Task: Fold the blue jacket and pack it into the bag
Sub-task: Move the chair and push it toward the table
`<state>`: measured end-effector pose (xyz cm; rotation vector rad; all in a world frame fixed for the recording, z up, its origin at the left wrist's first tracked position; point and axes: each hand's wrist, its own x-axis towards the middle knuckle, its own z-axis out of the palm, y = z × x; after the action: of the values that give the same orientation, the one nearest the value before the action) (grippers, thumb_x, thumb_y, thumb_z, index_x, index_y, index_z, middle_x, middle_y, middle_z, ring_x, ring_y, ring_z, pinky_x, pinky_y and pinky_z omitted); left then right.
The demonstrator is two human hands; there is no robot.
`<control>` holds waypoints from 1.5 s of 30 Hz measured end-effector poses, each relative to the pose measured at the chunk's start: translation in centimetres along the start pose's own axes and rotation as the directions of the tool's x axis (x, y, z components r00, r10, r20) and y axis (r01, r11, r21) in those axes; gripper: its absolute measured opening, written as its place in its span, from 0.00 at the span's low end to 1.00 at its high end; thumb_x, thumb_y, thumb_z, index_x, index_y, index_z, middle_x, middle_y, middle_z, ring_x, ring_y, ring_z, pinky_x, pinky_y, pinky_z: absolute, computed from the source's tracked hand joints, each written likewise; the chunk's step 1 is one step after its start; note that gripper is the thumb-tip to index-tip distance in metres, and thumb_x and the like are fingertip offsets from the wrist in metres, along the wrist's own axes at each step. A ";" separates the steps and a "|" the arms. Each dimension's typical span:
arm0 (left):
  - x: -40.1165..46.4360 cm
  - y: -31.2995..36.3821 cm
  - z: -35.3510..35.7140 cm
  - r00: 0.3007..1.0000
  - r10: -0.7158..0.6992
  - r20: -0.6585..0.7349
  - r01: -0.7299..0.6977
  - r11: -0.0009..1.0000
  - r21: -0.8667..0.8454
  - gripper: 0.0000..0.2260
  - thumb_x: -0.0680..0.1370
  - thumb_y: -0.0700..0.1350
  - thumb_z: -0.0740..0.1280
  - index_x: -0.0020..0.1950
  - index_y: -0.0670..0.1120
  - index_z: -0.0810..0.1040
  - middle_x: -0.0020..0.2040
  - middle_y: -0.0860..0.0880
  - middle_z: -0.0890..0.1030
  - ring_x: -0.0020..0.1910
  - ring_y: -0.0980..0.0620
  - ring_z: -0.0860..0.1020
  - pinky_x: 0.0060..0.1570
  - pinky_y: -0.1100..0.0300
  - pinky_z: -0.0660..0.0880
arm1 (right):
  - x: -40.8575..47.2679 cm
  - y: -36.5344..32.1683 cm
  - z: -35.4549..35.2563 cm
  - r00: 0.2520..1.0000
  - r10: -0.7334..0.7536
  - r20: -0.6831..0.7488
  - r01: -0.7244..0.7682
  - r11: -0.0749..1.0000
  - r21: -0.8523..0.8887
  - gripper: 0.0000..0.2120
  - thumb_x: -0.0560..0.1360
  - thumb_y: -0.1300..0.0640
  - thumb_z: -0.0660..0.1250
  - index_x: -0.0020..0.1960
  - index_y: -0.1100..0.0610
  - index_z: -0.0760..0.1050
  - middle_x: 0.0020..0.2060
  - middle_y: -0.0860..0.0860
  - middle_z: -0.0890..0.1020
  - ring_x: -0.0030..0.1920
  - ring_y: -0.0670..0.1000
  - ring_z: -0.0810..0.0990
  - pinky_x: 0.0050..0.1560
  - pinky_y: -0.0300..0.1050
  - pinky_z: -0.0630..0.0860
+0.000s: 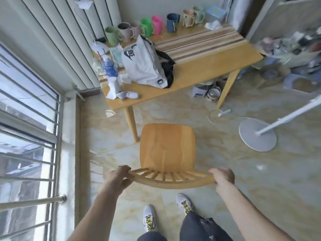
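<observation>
Two white sneakers with yellow laces (pixel 149 217) stand on the pale marbled floor tiles (pixel 225 171), under dark blue ripped jeans (pixel 199 228), and both bare forearms reach forward from them. Just ahead is a light wooden chair with a curved, spindled backrest (pixel 166 150), its seat turned toward the bench. The person's left hand (pixel 119 176) is wrapped around the left end of the backrest's top rail, fingers curled over it. The right hand (pixel 223 176) is closed around the right end of the same rail. Neither hand holds anything else.

Beyond the chair stands a light wooden bench with slanted legs (pixel 199 73). On its left part sits a white fabric bag with a dark printed logo and a black lining or strap (pixel 144 63), slumped and upright, its mouth toward the far side. I cannot see a blue jacket anywhere in view; whether it is inside the bag I cannot tell. A striped cloth mat (pixel 199 42) lies across the far half of the bench. Along the far edge runs a row of mugs (pixel 147 26) in pale green, bright green, pink, dark blue and patterned cream. Near the bench's left front corner are a clear bottle with a blue label (pixel 110 66) and some crumpled white tissue (pixel 121 94).

To the right, a white fan stand with a round base (pixel 257 134) rests on the floor. A barred window (pixel 29 119) fills the left side.
</observation>
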<state>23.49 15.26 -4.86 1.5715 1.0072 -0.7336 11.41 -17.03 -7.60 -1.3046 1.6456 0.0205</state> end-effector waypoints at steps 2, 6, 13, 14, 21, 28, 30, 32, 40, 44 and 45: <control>-0.2 0.1 -0.6 0.989 -0.086 0.123 0.094 0.993 -0.065 0.02 0.77 0.35 0.66 0.46 0.38 0.74 0.36 0.41 0.79 0.37 0.44 0.79 0.40 0.51 0.82 | 0.5 0.5 -0.1 0.992 0.115 0.043 -0.120 0.982 0.145 0.20 0.64 0.72 0.74 0.56 0.69 0.79 0.50 0.63 0.82 0.46 0.61 0.82 0.51 0.59 0.82; -1.9 1.6 -1.0 0.961 -0.171 0.217 0.196 0.976 -0.100 0.03 0.77 0.34 0.62 0.49 0.34 0.71 0.33 0.39 0.77 0.33 0.41 0.80 0.32 0.52 0.83 | -0.8 -0.2 -0.8 0.962 0.213 0.173 -0.249 0.941 0.230 0.07 0.71 0.75 0.68 0.40 0.65 0.74 0.39 0.62 0.77 0.36 0.58 0.76 0.36 0.52 0.76; -3.3 2.9 0.4 0.914 -0.165 0.372 0.262 0.938 -0.227 0.28 0.79 0.28 0.52 0.80 0.40 0.57 0.69 0.41 0.70 0.23 0.41 0.81 0.28 0.48 0.81 | -0.8 -1.2 -1.0 0.860 0.311 0.404 -0.435 0.862 0.261 0.13 0.75 0.73 0.62 0.56 0.62 0.73 0.54 0.60 0.76 0.52 0.63 0.78 0.42 0.57 0.79; -3.0 2.8 0.5 0.917 -0.179 0.355 0.269 0.937 -0.223 0.29 0.78 0.28 0.52 0.80 0.40 0.56 0.70 0.40 0.70 0.26 0.40 0.82 0.29 0.47 0.81 | -0.7 -1.4 -1.1 0.847 0.317 0.427 -0.454 0.850 0.268 0.17 0.74 0.74 0.62 0.59 0.61 0.72 0.57 0.59 0.75 0.55 0.63 0.78 0.43 0.57 0.80; -1.8 5.9 2.5 0.924 -0.199 0.326 0.283 0.930 -0.235 0.22 0.61 0.31 0.68 0.47 0.48 0.64 0.35 0.40 0.75 0.36 0.43 0.72 0.51 0.42 0.76 | 1.6 -4.9 -1.4 0.771 0.319 0.551 -0.499 0.840 0.212 0.17 0.71 0.77 0.61 0.56 0.62 0.71 0.48 0.57 0.71 0.48 0.63 0.73 0.45 0.61 0.81; 0.7 16.0 7.6 0.925 -0.109 0.363 0.192 0.960 -0.202 0.09 0.68 0.32 0.64 0.39 0.43 0.67 0.52 0.23 0.79 0.59 0.28 0.79 0.64 0.33 0.74 | 5.3 -19.2 0.5 0.763 0.223 0.607 -0.410 0.892 0.188 0.12 0.67 0.75 0.65 0.47 0.64 0.70 0.43 0.62 0.75 0.44 0.66 0.78 0.43 0.69 0.81; 1.4 18.5 9.4 0.930 -0.108 0.352 0.191 0.959 -0.210 0.06 0.70 0.33 0.63 0.39 0.42 0.68 0.46 0.27 0.79 0.57 0.28 0.79 0.56 0.33 0.78 | 6.4 -23.3 0.7 0.760 0.198 0.619 -0.385 0.904 0.184 0.08 0.71 0.75 0.63 0.44 0.64 0.71 0.42 0.62 0.74 0.44 0.66 0.77 0.47 0.73 0.79; 2.0 20.6 11.2 0.925 -0.089 0.370 0.190 0.950 -0.246 0.07 0.70 0.33 0.64 0.40 0.42 0.67 0.43 0.36 0.73 0.53 0.31 0.76 0.48 0.34 0.81 | 7.5 -26.7 1.0 0.760 0.182 0.624 -0.369 0.911 0.183 0.08 0.71 0.75 0.63 0.44 0.64 0.70 0.44 0.64 0.74 0.49 0.68 0.78 0.55 0.76 0.76; 4.8 26.0 17.9 0.904 -0.025 0.427 0.187 0.921 -0.341 0.12 0.63 0.32 0.67 0.42 0.43 0.69 0.41 0.40 0.70 0.52 0.35 0.76 0.51 0.33 0.80 | 12.6 -36.2 3.6 0.767 0.141 0.625 -0.326 0.926 0.191 0.09 0.73 0.74 0.62 0.46 0.62 0.68 0.51 0.68 0.73 0.60 0.73 0.79 0.59 0.77 0.73; 5.9 27.9 22.2 0.910 -0.009 0.416 0.180 0.910 -0.373 0.08 0.67 0.32 0.64 0.39 0.42 0.69 0.33 0.38 0.77 0.53 0.35 0.78 0.63 0.32 0.74 | 16.2 -40.1 4.9 0.782 0.091 0.616 -0.284 0.933 0.222 0.10 0.73 0.74 0.60 0.49 0.62 0.68 0.53 0.66 0.72 0.58 0.71 0.80 0.49 0.74 0.78; 6.2 28.1 23.3 0.912 0.000 0.409 0.170 0.910 -0.379 0.06 0.69 0.32 0.63 0.39 0.42 0.70 0.35 0.36 0.79 0.55 0.35 0.78 0.64 0.33 0.74 | 17.1 -41.1 5.1 0.780 0.090 0.620 -0.279 0.936 0.216 0.10 0.73 0.74 0.60 0.50 0.62 0.68 0.54 0.66 0.72 0.57 0.71 0.81 0.46 0.72 0.80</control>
<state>52.47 -7.72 -2.96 0.9657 0.8559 -0.8066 46.52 -43.80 -0.32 -0.7791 1.1545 0.2752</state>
